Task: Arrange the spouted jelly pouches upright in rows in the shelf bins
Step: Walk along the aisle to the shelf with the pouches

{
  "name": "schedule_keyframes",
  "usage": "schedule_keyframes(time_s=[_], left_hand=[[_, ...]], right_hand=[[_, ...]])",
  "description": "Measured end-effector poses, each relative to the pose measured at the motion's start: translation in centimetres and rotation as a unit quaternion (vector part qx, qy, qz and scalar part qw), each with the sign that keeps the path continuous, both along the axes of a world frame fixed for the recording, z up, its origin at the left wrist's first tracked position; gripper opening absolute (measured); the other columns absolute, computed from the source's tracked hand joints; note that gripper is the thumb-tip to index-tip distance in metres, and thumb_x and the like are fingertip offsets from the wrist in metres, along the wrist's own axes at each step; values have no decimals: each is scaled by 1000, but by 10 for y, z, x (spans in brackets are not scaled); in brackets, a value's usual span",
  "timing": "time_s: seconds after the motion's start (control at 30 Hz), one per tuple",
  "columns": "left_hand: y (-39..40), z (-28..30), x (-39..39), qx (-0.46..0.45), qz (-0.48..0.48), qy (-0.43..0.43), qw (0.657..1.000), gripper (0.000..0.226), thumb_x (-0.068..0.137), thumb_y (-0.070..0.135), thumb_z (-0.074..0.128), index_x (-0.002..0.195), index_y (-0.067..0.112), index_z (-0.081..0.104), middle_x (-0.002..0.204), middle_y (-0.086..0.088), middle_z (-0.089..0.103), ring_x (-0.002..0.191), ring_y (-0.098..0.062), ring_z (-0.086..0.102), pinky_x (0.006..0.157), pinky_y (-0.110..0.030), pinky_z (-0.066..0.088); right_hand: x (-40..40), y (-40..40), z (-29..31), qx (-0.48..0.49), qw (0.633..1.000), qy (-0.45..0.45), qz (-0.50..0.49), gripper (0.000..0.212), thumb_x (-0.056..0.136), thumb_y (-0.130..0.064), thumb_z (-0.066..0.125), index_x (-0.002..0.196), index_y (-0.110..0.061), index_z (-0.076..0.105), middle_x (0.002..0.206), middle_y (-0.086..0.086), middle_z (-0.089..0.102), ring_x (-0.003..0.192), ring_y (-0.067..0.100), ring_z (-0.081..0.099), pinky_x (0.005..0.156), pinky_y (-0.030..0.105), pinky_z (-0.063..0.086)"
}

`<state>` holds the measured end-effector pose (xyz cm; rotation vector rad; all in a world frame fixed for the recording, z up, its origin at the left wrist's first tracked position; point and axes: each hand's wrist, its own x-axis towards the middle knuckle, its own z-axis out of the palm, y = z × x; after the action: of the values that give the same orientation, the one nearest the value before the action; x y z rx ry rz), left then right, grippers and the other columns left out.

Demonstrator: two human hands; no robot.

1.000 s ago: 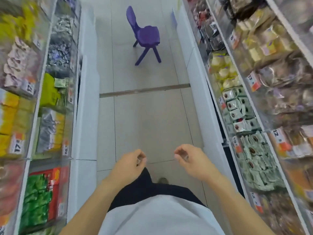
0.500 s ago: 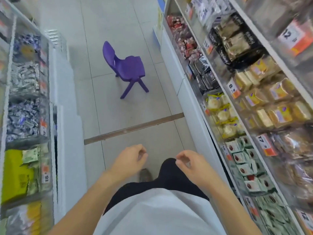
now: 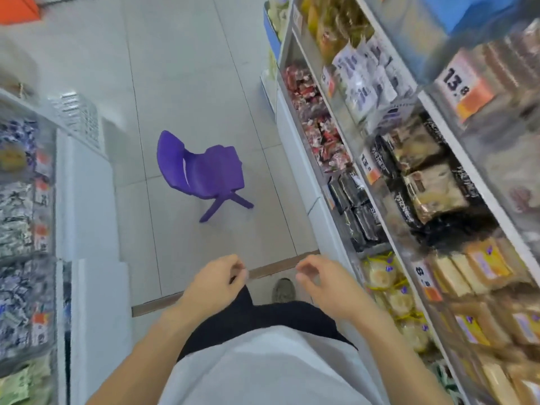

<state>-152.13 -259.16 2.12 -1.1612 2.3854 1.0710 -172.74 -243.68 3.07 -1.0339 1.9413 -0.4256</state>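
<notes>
No spouted jelly pouch shows in this frame. My left hand (image 3: 214, 283) and my right hand (image 3: 323, 283) hang in front of my waist over the aisle floor, fingers loosely curled and holding nothing. Clear shelf bins (image 3: 380, 176) on the right hold wrapped snacks and cakes behind orange price tags. Bins on the left (image 3: 23, 217) hold small blue and grey wrapped sweets.
A small purple plastic chair (image 3: 204, 175) stands in the tiled aisle ahead, nearer the right shelf. White shelf bases (image 3: 93, 229) line the left side. A brown floor strip (image 3: 274, 268) crosses the aisle by my shoe (image 3: 283, 290). An orange object (image 3: 17, 8) sits far top left.
I have moved forward along the aisle; the purple chair is closer and lower in view. The shelves slid past, and both hands stayed low and held nothing.
</notes>
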Motion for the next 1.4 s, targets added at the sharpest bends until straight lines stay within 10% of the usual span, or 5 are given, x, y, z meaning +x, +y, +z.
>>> schedule_keyframes(time_s=[0.67, 1.13, 1.4], left_hand=[[-399, 3, -285, -20, -134, 22, 991, 22, 93, 40, 50, 100, 23, 63, 96, 10, 67, 87, -10, 63, 78, -35, 52], [-522, -5, -469, 34, -182, 54, 981, 13, 95, 34, 51, 97, 28, 62, 91, 18, 65, 85, 0, 62, 72, -14, 47], [-613, -40, -547, 21, -291, 51, 955, 25, 95, 43, 48, 105, 27, 63, 91, 16, 65, 84, -2, 60, 79, -26, 51]], right_hand=[[-221, -341, 4, 9, 995, -19, -98, 25, 99, -39, 56, 121, -29, 61, 112, -18, 63, 103, -4, 59, 93, 21, 49], [-381, -490, -11, 6, 990, -16, -141, 27, 98, -38, 57, 122, -28, 61, 113, -16, 64, 99, -2, 58, 74, 10, 43], [-406, -559, -44, 22, 973, -40, -224, 29, 96, -44, 56, 121, -30, 61, 113, -14, 65, 102, 2, 61, 90, 29, 54]])
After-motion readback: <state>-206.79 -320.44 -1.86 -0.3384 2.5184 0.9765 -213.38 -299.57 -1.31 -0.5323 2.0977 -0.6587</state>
